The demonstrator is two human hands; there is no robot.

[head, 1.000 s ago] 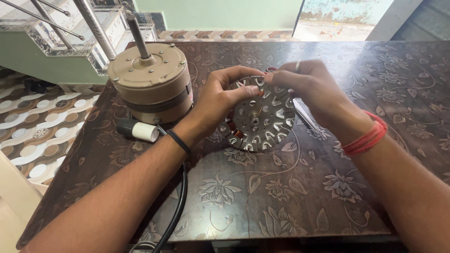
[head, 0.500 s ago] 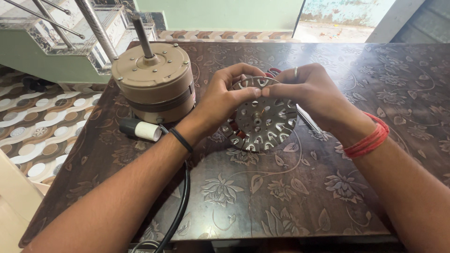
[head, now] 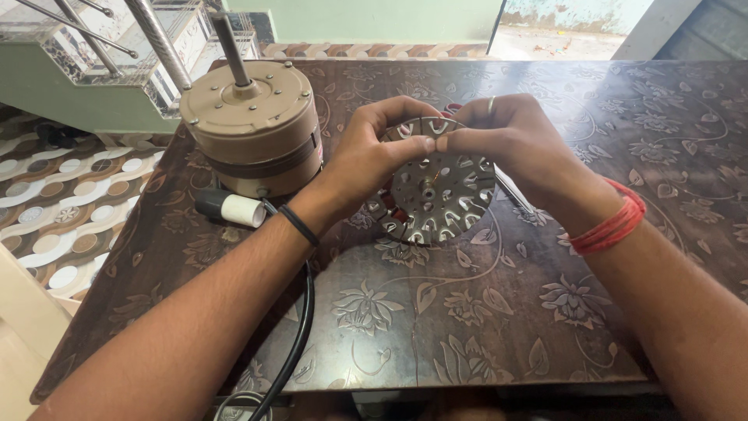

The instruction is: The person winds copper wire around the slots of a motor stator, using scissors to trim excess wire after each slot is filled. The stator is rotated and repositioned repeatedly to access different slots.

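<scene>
A round slotted metal stator disc (head: 436, 195) with reddish windings at its edge is tilted toward me above the dark floral table (head: 467, 312). My left hand (head: 374, 156) grips its upper left rim, thumb pressed on the face. My right hand (head: 506, 144), with a ring and a red thread wristband, pinches the upper rim beside the left thumb. Both thumbs meet near the top of the disc. A thin wire loops from the disc onto the table.
A beige fan motor housing (head: 253, 129) with an upright shaft stands at the table's left rear. A black and white capacitor (head: 230, 208) lies beside it, with a black cable (head: 300, 327) running off the front edge. Stair railing and patterned floor lie to the left.
Both hands and the disc have stayed in nearly the same place; the thumbs have drawn closer together on the disc's upper face, and the view has shifted slightly.
</scene>
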